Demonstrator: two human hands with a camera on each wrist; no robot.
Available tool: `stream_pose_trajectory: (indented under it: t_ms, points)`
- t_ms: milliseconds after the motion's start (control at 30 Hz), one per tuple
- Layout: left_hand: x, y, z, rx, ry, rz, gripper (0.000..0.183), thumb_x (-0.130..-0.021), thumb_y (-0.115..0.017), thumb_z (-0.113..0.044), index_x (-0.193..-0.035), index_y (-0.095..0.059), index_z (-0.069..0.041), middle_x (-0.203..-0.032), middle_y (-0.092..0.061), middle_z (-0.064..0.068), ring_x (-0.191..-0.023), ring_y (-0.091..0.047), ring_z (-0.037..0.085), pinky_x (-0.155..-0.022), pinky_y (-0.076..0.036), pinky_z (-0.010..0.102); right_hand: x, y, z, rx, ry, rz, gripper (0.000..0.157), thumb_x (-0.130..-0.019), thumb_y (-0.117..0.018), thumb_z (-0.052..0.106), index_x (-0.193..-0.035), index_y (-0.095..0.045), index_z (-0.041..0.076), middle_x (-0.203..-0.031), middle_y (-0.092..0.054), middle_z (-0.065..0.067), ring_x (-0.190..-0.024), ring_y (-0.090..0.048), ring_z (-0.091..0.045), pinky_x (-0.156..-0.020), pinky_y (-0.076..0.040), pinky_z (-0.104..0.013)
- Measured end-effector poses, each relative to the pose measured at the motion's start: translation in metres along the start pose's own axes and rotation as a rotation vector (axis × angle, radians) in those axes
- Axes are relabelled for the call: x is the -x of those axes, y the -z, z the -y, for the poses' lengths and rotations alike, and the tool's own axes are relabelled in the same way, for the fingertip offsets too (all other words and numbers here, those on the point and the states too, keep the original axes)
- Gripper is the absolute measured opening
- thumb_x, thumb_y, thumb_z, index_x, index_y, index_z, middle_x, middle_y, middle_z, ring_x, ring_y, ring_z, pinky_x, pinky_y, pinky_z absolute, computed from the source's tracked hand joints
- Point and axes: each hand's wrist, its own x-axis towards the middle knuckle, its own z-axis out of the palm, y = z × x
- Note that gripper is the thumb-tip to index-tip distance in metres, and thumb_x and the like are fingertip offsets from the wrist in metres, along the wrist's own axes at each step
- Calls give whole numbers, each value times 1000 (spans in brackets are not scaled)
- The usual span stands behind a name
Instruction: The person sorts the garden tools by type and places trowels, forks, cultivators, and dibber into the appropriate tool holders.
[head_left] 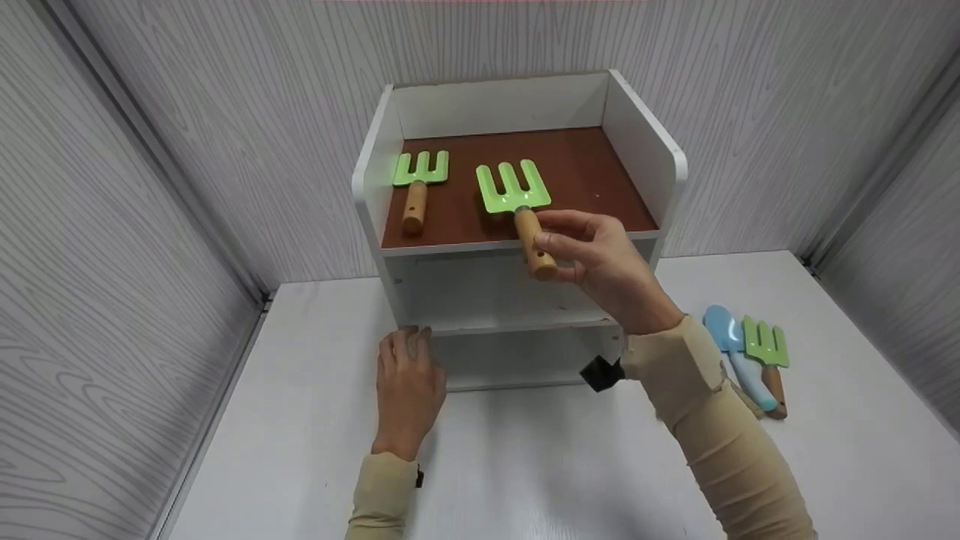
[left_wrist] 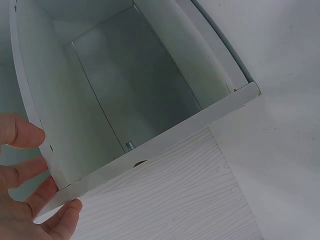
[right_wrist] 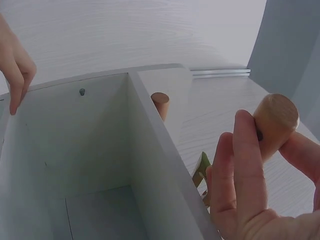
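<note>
My right hand (head_left: pixel 600 259) pinches the wooden handle of a green garden fork (head_left: pixel 516 191) between thumb and fingers. The tines point to the back, over the brown top of a white shelf unit (head_left: pixel 675 161). In the right wrist view the end of the held handle (right_wrist: pixel 277 120) shows above the fingers. Another green garden fork (head_left: pixel 415 199) lies on the brown top by the left side wall. At the unit's lower left my left hand (head_left: pixel 409 386) grips the front edge of the side panel (left_wrist: pixel 165 137), fingers on both sides of it.
Right of the unit, a blue trowel (head_left: pixel 739 352) and a green fork (head_left: pixel 769 349) lie together on the white table (head_left: pixel 525 465), with a beige handle partly hidden under them. Raised walls border the unit's top on three sides. Grey wood-grain panels (head_left: pixel 135 187) enclose the table.
</note>
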Motion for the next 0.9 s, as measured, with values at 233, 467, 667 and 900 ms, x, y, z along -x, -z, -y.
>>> stream_pose_trajectory:
  t_ms: [233,467,667,900]
  points:
    - [-2,-1,-1,24,-4,3,42,-84,-71,0,-125,-61,10,-121,-53,24,-111,-51,42,-93,-51,50,-13,-2,10,-20,-32,-35,44,-100,-59,1,-142,-49,-9,-134,-50,-16,-112,-59,-26,-88,-57,-33]
    - [-4,0,-1,29,3,33,48,-82,-77,-1,-126,-60,10,-123,-52,25,-113,-49,43,-95,-50,51,-30,-7,18,25,-39,-66,43,-99,-63,3,-139,-52,-9,-131,-53,-19,-102,-64,-24,-83,-58,-30]
    - [-3,-2,-2,25,3,34,48,-83,-76,-2,-126,-60,10,-121,-53,25,-112,-50,43,-93,-51,51,-45,-18,21,105,-73,-110,37,-99,-64,6,-133,-57,-7,-127,-57,-17,-95,-62,-21,-80,-58,-29]
    - [-1,-1,0,35,10,10,44,-82,-74,1,-124,-61,12,-119,-54,27,-109,-51,44,-93,-51,52,-61,-34,21,233,-64,-127,38,-96,-70,13,-129,-61,-5,-116,-59,-13,-83,-57,-16,-76,-55,-26]
